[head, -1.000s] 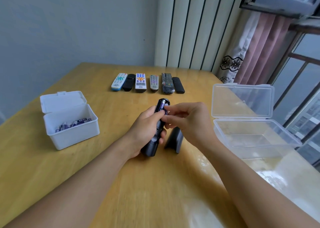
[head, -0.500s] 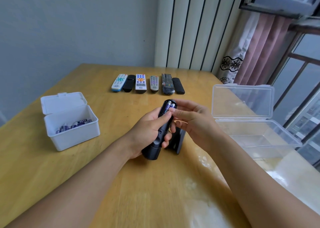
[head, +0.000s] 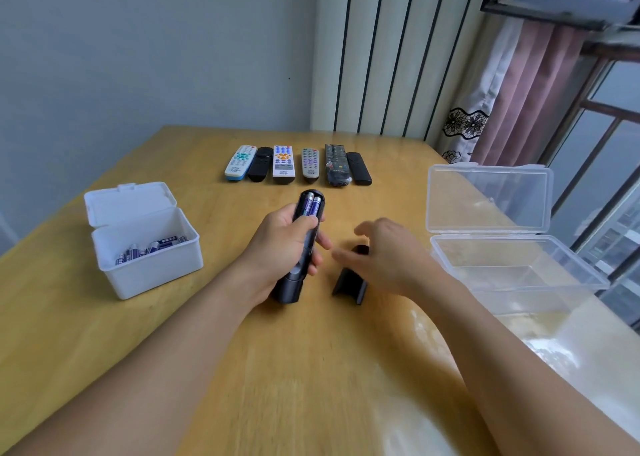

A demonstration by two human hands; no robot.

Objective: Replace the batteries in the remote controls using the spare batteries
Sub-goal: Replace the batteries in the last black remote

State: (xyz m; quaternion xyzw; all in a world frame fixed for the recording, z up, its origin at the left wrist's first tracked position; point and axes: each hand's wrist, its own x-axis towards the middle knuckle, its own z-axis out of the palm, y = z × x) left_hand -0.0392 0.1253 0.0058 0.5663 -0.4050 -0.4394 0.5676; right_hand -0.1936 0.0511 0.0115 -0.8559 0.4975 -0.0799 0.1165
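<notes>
My left hand [head: 282, 244] grips the black remote [head: 304, 244] above the middle of the desk [head: 214, 334], two batteries [head: 310, 205] now seated side by side. My right hand [head: 384, 258] has left them, fingers loose and holding nothing, over the battery cover [head: 348, 284].

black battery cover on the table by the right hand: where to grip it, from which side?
Pinch the battery cover across its two long edges, coming from above with the right hand that hovers over it. It lies loose on the table, narrow and apparently curved, so the ends likely give less purchase. Its far end is hidden by the hand.
</notes>
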